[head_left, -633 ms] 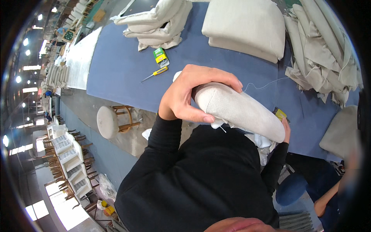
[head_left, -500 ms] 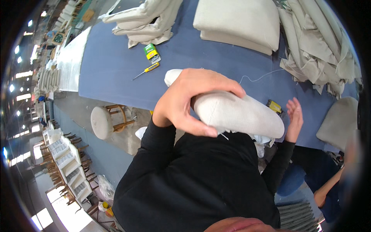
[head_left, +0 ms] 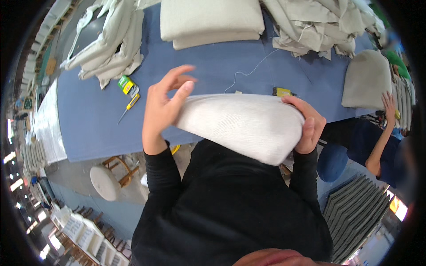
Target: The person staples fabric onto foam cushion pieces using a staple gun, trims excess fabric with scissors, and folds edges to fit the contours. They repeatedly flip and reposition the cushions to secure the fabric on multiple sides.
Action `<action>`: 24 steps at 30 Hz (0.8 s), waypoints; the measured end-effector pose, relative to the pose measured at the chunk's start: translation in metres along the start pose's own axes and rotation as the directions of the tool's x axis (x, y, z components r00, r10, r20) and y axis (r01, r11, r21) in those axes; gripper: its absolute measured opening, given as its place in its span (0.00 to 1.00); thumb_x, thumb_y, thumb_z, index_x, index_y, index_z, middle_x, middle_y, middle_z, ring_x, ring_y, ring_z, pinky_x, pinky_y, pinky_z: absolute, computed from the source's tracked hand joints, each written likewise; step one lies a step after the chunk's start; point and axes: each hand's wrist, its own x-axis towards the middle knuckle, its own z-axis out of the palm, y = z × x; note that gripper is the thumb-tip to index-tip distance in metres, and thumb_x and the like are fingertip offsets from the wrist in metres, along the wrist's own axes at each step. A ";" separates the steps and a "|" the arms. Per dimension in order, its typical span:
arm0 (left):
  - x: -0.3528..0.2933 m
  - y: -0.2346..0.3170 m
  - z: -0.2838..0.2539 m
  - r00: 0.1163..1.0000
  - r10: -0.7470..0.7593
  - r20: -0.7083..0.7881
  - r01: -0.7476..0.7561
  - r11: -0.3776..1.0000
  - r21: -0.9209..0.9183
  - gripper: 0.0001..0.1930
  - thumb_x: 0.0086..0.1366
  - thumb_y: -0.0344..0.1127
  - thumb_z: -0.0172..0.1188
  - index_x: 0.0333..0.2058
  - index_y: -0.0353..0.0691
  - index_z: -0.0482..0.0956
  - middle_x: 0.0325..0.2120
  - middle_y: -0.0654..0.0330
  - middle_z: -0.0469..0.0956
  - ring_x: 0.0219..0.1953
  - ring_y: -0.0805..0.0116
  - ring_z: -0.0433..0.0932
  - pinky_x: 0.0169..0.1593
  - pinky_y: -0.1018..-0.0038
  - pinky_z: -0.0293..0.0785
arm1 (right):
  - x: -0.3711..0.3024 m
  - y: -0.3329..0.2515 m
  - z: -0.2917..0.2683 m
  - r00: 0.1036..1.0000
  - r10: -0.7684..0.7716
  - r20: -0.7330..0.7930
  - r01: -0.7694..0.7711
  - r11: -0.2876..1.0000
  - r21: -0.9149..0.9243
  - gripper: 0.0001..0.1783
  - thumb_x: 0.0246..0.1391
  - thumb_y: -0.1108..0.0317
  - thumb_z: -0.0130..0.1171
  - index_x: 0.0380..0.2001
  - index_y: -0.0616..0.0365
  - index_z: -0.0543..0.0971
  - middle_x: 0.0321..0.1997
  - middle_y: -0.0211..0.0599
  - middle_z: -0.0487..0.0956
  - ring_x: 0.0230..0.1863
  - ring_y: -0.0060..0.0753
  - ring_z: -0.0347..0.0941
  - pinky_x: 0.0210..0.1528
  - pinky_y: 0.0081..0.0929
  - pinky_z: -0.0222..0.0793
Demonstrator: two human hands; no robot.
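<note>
A pale, off-white fabric-covered cushion (head_left: 246,122) is held up in front of my body, at the near edge of the blue table. At its right end, my right hand (head_left: 311,128) grips the corner, the thumb on the near face and the fingers over the top. My left hand (head_left: 162,104) is at the opposite end with its fingers raised and apart; the palm side lies by the cushion's edge, and whether it touches the cloth is unclear. The cushion's underside is hidden.
On the blue table (head_left: 104,106) lie a yellow screwdriver (head_left: 132,103), a green-and-yellow packet (head_left: 127,85), a yellow-and-black box (head_left: 283,91) and a loose thread (head_left: 248,73). Stacked cushions (head_left: 211,22) and fabric covers (head_left: 315,26) stand behind. A co-worker's hand (head_left: 389,106) touches a cushion at right.
The cushion has turned broadside and shifted left within the view. My right hand, open before, now grips its right end; my left hand has released its hold. The view has swung right.
</note>
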 end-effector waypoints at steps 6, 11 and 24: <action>-0.065 -0.282 -0.029 0.769 -0.559 -0.310 0.226 0.692 -0.686 0.23 0.80 0.51 0.55 0.56 0.35 0.83 0.37 0.53 0.89 0.41 0.56 0.88 0.49 0.64 0.83 | -0.022 0.062 -0.052 0.994 0.001 -0.111 -0.006 0.999 -0.047 0.42 0.77 0.42 0.36 0.46 0.72 0.88 0.46 0.53 0.90 0.46 0.46 0.87 0.55 0.37 0.80; -0.054 -0.194 0.080 0.818 -0.550 0.168 0.300 0.158 -0.941 0.23 0.81 0.51 0.51 0.50 0.34 0.83 0.44 0.45 0.88 0.49 0.50 0.87 0.59 0.54 0.82 | -0.064 0.103 -0.078 0.969 0.102 -0.226 -0.070 0.987 0.145 0.40 0.78 0.43 0.39 0.45 0.71 0.88 0.47 0.49 0.90 0.46 0.44 0.87 0.56 0.36 0.80; 0.022 0.042 0.039 0.973 0.225 -0.058 -0.232 0.926 -0.299 0.27 0.87 0.49 0.41 0.59 0.32 0.81 0.45 0.45 0.88 0.50 0.51 0.87 0.59 0.63 0.78 | -0.109 0.205 -0.072 0.799 0.473 -0.372 -0.563 0.805 -0.186 0.35 0.72 0.71 0.62 0.77 0.65 0.62 0.73 0.51 0.75 0.72 0.44 0.73 0.74 0.42 0.68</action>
